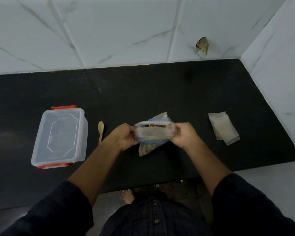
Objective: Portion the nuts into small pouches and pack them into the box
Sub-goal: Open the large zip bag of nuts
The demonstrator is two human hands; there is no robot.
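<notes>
Zip bag of nuts held open above the desk by 2 hands.

The zip bag [154,133] is pinched at its mouth on either end by the left hand [124,137] and the right hand [184,133], so the opening is stretched sideways, its long axis running left to right between them. It is held just over the black desk [143,92]. The wooden spoon [100,131] lies just beside the left hand, which is judged the nearer for scooping; the stack of small pouches [224,127] lies to the right, nearer the right hand. The lidded box [60,135] is set further left, with its lid on.
</notes>
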